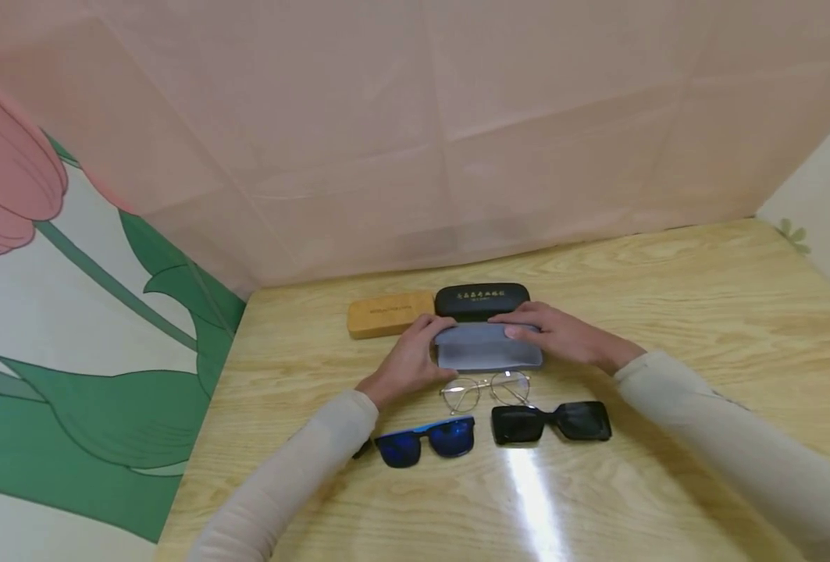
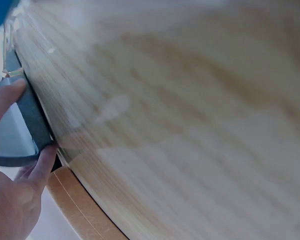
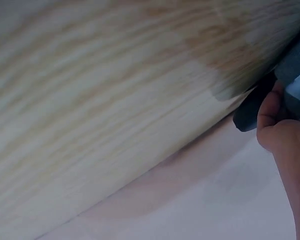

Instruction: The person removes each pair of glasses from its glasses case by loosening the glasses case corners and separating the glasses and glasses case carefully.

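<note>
A grey glasses case (image 1: 488,347) lies on the table between my two hands. My left hand (image 1: 411,359) grips its left end, the thumb at the near corner and the fingers at the far one; the left wrist view also shows this hold on the case (image 2: 35,117). With the thumb on top and fingers behind the far edge, my right hand (image 1: 565,332) holds the right end. Just in front lie thin-framed eyeglasses (image 1: 485,382). Nearer still are blue-lensed sunglasses (image 1: 451,439) and black sunglasses (image 1: 583,420). Whether the case's lid is raised I cannot tell.
Behind the grey case stand a tan glasses case (image 1: 386,314) and a black glasses case (image 1: 481,299) with gold lettering, side by side. The wood-grain table (image 1: 703,312) meets a pink cloth backdrop (image 1: 415,156) at the rear. A tulip-patterned panel (image 1: 105,312) borders the left.
</note>
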Demonstrator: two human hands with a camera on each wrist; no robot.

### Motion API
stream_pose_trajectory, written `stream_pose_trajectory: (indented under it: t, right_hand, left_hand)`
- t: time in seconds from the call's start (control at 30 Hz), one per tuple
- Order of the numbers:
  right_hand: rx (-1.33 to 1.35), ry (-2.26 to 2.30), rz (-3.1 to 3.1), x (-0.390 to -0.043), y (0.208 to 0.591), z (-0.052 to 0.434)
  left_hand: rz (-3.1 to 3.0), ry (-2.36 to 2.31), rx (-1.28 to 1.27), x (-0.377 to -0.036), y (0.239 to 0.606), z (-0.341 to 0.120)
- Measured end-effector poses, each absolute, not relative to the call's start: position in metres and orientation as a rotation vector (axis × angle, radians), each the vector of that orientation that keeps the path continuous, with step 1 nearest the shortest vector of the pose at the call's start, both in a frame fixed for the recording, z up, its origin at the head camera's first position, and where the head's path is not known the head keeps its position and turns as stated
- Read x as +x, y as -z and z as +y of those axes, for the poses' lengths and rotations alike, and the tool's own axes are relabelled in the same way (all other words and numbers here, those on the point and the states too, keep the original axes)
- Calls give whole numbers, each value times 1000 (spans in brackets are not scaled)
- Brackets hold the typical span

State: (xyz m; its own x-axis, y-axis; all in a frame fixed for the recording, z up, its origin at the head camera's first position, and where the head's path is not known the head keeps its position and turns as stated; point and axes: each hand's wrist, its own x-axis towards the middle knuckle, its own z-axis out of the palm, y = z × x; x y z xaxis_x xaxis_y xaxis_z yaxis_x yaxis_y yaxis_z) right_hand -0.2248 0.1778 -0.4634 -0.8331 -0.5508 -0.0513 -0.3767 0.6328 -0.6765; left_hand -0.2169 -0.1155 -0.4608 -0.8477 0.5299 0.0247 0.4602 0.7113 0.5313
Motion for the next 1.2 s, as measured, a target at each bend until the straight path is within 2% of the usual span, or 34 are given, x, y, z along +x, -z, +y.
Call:
stream_pose_trajectory:
  t: [0.4,1.2]
  right_hand:
    - [-976,736,2747,-213,465,179]
    - [-1062,614,2875,-207,465,174]
  left_hand:
    - [2801,-764,927,-216,462,-114]
    - [2807,-675,967,-216,461,-114]
